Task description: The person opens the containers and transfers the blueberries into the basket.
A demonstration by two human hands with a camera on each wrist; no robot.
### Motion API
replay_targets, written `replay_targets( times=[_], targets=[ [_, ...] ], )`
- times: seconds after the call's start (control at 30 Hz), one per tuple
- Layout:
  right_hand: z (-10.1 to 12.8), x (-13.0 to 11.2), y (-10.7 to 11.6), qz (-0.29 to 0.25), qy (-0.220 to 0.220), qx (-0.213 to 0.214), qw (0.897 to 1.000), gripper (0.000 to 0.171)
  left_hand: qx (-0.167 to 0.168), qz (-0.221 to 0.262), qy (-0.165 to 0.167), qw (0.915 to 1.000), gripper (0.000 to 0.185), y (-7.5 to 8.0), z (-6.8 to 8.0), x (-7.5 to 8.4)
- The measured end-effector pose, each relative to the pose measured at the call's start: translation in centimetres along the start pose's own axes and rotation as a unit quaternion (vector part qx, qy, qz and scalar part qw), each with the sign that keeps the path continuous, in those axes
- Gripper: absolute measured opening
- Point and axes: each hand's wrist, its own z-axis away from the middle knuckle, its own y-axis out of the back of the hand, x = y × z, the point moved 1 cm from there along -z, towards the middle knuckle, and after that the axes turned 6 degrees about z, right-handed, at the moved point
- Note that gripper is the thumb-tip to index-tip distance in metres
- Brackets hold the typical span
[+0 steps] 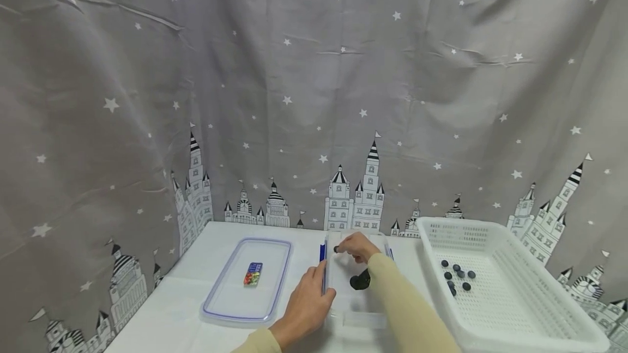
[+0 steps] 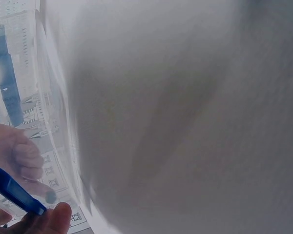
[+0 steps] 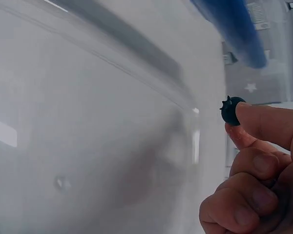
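A clear plastic container [image 1: 354, 309] with blue side clips [image 1: 322, 252] stands open at the table's middle. My left hand [image 1: 314, 287] grips its left wall, thumb [image 2: 51, 219] over the rim beside the blue clip [image 2: 14, 190]. My right hand [image 1: 343, 248] hovers over the container's far end and pinches a small dark blueberry [image 1: 336, 249] between thumb and forefinger. The right wrist view shows that blueberry [image 3: 230, 109] at my fingertips [image 3: 263, 122], just above the clear wall [image 3: 136, 73]. A dark lump [image 1: 360, 280] sits by my right wrist; I cannot tell what it is.
The container's lid [image 1: 230, 293], with a small coloured sticker [image 1: 253, 274], lies flat to the left. A white slotted basket [image 1: 530, 287] on the right holds several blueberries [image 1: 456, 277]. A grey star-and-castle curtain [image 1: 314, 97] hangs close behind the white table [image 1: 171, 309].
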Motion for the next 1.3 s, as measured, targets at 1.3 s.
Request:
replay_targets(
  times=[1.3],
  targets=[
    [5.2, 1.5, 16.2, 0.038, 0.091, -0.046, 0.994, 0.037, 0.05, -0.002, -0.058, 0.997, 0.058, -0.4, 0.2, -0.1]
  ],
)
